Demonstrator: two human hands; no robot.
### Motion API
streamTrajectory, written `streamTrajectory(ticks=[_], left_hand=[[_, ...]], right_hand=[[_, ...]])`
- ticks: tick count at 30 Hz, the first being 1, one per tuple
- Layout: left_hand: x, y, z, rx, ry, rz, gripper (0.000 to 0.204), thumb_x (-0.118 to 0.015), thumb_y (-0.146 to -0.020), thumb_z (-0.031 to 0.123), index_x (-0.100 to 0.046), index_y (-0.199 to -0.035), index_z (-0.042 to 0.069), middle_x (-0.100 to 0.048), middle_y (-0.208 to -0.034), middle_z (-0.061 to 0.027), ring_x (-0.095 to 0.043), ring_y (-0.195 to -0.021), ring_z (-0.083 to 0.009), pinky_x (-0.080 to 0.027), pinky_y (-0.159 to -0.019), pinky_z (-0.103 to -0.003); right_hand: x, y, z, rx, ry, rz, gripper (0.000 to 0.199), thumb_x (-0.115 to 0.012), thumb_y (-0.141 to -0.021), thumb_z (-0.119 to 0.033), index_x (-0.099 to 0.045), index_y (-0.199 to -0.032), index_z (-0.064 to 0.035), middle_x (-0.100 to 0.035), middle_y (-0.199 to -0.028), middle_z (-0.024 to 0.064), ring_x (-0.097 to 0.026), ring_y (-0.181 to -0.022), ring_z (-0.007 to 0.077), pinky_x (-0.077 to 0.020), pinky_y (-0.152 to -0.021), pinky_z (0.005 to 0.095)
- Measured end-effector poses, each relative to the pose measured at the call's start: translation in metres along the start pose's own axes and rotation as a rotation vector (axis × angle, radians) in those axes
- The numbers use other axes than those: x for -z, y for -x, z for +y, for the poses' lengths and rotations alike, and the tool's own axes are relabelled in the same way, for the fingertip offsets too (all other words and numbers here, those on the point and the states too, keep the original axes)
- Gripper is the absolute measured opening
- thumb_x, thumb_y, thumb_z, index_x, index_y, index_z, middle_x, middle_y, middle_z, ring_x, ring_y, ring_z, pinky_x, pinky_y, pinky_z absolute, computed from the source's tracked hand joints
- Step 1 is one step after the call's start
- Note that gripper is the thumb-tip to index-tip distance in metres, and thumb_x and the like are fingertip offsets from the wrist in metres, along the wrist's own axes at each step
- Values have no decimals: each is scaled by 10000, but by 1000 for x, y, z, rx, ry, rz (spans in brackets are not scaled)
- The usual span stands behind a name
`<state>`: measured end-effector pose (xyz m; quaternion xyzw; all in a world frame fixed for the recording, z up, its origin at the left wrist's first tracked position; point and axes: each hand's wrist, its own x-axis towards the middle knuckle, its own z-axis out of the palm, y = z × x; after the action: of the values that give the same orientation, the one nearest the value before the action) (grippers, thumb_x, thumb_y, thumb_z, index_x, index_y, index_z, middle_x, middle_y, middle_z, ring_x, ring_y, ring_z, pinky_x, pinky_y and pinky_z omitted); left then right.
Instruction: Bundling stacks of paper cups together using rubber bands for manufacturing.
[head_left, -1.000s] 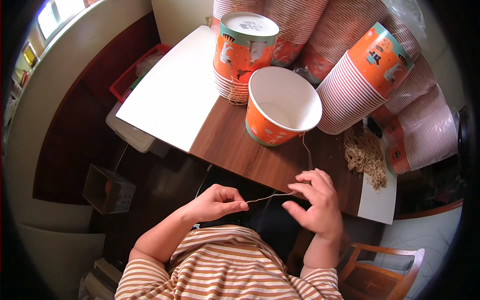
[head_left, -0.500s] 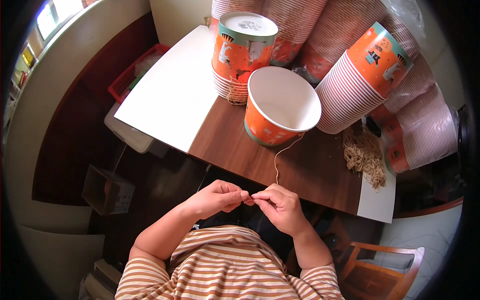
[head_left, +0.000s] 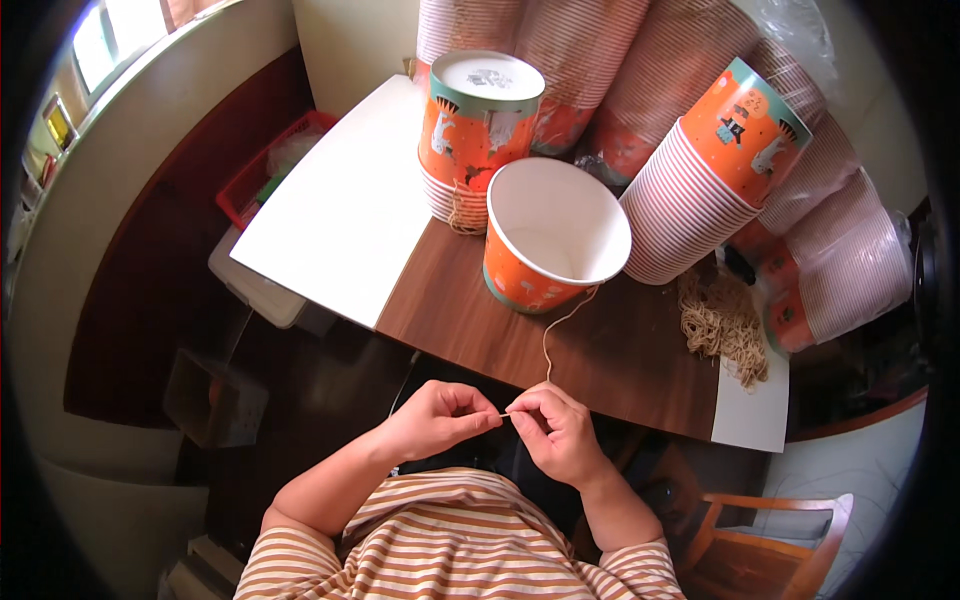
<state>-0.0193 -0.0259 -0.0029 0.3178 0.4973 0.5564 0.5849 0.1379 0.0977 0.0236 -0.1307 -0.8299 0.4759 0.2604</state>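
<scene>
While left hand [head_left: 442, 418] and right hand [head_left: 562, 432] hold cord [head_left: 546, 347] in tight pinches, its end beyond them appears fastened to the bucket [head_left: 545, 235]; the near end looks unattached.

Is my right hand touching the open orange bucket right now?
Apart: the head view shows brown tabletop between the right hand and the orange bucket, with string running between them.

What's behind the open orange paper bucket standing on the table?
Plastic-wrapped bucket stacks, plus an upturned stack toward the left; a taller stack stands at right. The bucket hides the tabletop directly behind it.
</scene>
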Motion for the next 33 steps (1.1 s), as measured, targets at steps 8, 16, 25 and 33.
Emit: streamTrajectory(ticks=[8,16,25,33], left_hand=[[-11,13,29,-123,-333,41,155,-635,-880,140,-637,-871,-15,-621,-736,-42,-547,-680,-70,-459,-596,-235],[-17,11,44,-532,-725,45,62,-656,-811,43,-628,-847,2,-562,-715,-96,-567,-610,-237,-457,-536,-314],[-5,3,61,-794,-979,254,57,-638,-807,36,-613,-855,19,-529,-691,-92,-532,-582,-273,-437,-506,-350],[27,-22,84,-628,-610,526,89,-643,-853,90,-645,-890,8,-541,-736,-27,-453,-578,-71,-386,-530,-222]], right_hand=[[4,3,-6,72,-27,-83,172,-672,-783,33,-613,-931,-34,-588,-765,56,-561,-625,121,-444,-541,234],[9,-1,-14,243,174,-23,152,-678,-785,1,-587,-903,-27,-573,-769,98,-605,-646,257,-500,-576,323],[13,-52,-25,446,322,98,145,-672,-764,6,-591,-876,-39,-567,-1047,132,-615,-695,239,-508,-601,321],[27,-93,-2,348,741,187,107,-656,-772,-25,-574,-838,-46,-563,-959,103,-622,-661,274,-524,-577,364]])
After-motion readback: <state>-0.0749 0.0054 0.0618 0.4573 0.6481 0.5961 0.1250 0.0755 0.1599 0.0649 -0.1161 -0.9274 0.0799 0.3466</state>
